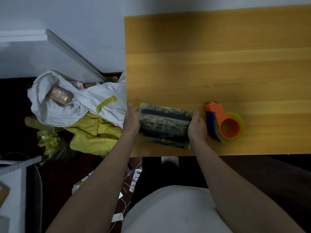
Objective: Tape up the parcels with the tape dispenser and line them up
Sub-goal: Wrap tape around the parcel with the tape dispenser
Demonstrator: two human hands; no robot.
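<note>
Two hands bracket one parcel near the table's front edge, toward its left corner. The left hand lies flat against the parcel's left end, fingers straight and pressing; the right hand cups the right end, fingers loosely bent against it, though whether they curl under the wrap I cannot tell. The parcel is dark, wrapped in glossy yellowish film, lying flat with its long side roughly along the front edge. The dispenser, orange with a blue handle and a yellow-green roll, rests just beside the right hand, untouched.

The step looks like squaring the parcel up before taping. Next, I judge, the right hand must let go and take the dispenser by its handle while the left pins the parcel down.

The table is yellow wood, bare beyond these things. Left of it, on the dark floor, lie a white sack holding a taped bundle and crumpled yellow wrap; a pale wall stands behind
</note>
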